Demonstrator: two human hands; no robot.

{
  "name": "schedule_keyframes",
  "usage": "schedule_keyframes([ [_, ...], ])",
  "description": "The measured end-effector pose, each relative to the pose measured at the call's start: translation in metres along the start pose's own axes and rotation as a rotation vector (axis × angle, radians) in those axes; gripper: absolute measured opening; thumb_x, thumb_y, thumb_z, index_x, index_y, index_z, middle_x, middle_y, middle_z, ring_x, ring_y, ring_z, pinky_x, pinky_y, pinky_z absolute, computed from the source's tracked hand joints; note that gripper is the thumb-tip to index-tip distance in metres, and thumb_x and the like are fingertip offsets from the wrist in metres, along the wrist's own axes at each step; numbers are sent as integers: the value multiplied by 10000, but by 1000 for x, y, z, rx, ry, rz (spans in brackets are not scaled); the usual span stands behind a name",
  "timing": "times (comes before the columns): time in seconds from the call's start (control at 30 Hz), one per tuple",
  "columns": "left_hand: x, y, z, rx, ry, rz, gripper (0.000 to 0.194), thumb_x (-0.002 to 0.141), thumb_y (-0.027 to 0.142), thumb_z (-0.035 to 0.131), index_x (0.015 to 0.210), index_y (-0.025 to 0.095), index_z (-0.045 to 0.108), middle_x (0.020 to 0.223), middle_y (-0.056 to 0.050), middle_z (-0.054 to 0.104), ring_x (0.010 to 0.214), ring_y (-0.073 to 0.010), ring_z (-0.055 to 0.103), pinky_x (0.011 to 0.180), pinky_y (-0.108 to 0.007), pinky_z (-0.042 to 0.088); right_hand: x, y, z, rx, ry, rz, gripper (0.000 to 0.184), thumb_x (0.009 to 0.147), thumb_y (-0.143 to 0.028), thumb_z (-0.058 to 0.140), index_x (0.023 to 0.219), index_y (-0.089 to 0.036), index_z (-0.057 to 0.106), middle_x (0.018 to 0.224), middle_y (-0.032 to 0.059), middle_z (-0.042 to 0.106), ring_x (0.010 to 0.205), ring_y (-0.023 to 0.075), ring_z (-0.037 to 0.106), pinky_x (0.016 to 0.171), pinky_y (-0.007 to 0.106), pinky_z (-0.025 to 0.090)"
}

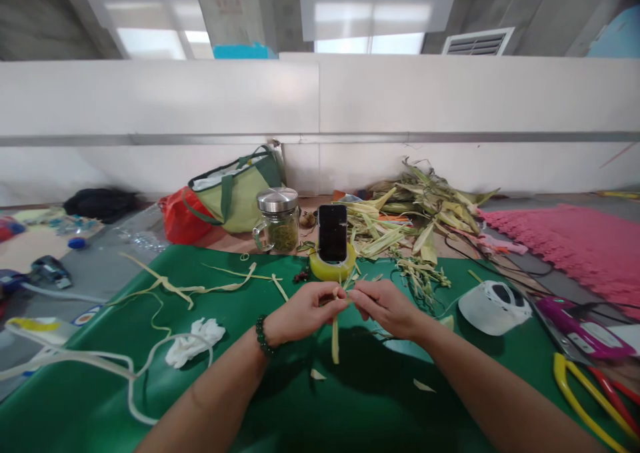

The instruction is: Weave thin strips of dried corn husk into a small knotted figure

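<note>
My left hand (305,313) is closed in a pinch on a pale corn husk strip (335,341), whose lower end hangs down over the green mat (280,399). Close beside it, my right hand (385,308) is also closed, its fingertips meeting the husk by the left fingers. The exact grip between the fingertips is too small to make out. Just beyond the hands, a phone (333,231) stands upright in a roll of yellowish tape (320,266). Small husk scraps (317,374) lie on the mat below.
A glass mug with a metal lid (278,219) stands behind the mat. Corn husks (425,199) are heaped at the back right. White cable (133,379) and crumpled tissue (195,341) lie left. At right are a white roll (494,307), a magenta device (583,326) and yellow-handled scissors (567,389).
</note>
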State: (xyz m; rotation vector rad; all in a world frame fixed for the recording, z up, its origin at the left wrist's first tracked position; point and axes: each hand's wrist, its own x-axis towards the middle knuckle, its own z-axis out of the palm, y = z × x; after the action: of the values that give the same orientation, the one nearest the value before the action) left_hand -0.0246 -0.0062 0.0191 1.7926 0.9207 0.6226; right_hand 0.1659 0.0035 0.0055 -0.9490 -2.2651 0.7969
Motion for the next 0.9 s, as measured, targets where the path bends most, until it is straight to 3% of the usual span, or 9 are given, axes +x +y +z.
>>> schedule_keyframes([
  [0.13,-1,2,3,182,13,57,234,837,240,426,652,145,534,579,38,427,565,-94,381,540,-205,318,1,3,3,183,-90,29,475,874,-544,426,586,-168,467,504,-28,489,472,73,425,478,188,319],
  [0.23,-2,3,3,302,-8,127,215,818,148,406,634,150,517,599,30,458,595,-100,409,575,-207,322,-1,3,3,102,-120,-46,413,856,-455,499,567,-164,446,487,-49,413,466,60,363,459,183,261],
  [0.37,-5,3,-6,473,-180,298,180,790,89,434,648,159,520,636,11,502,651,-119,439,630,-214,336,-5,-6,4,-63,-200,-218,310,861,-272,457,573,-154,466,507,-59,345,460,46,296,463,191,215],
  [0.5,-10,7,-14,481,-290,362,179,741,30,457,660,166,540,630,6,538,635,-118,454,625,-198,343,-10,-18,6,-87,-230,-247,259,800,-187,454,543,-160,433,500,-61,335,451,47,271,454,193,207],
  [0.6,-14,12,-15,480,-310,361,194,727,7,461,669,167,555,627,5,560,623,-115,461,630,-195,346,-13,-26,2,-163,-244,-294,239,765,-153,459,530,-164,420,487,-61,321,460,59,236,460,212,187],
  [0.73,-14,13,-14,445,-269,331,164,763,56,469,719,162,586,632,8,562,619,-110,459,625,-198,344,-12,-31,-8,-285,-234,-309,293,830,-207,443,540,-169,431,490,-51,342,471,72,244,473,231,179],
  [0.8,-11,9,-15,361,-198,266,172,831,168,456,706,155,575,606,12,532,596,-107,452,612,-203,353,-8,-26,-10,-325,-201,-238,321,869,-248,422,559,-167,449,494,-49,351,462,68,265,474,228,180],
  [0.9,-5,2,-15,135,-136,60,346,878,402,417,653,155,509,550,25,477,524,-99,436,522,-204,353,-1,-14,-7,-301,-141,-80,357,908,-341,404,615,-161,501,508,-40,400,468,69,329,484,209,217],
])
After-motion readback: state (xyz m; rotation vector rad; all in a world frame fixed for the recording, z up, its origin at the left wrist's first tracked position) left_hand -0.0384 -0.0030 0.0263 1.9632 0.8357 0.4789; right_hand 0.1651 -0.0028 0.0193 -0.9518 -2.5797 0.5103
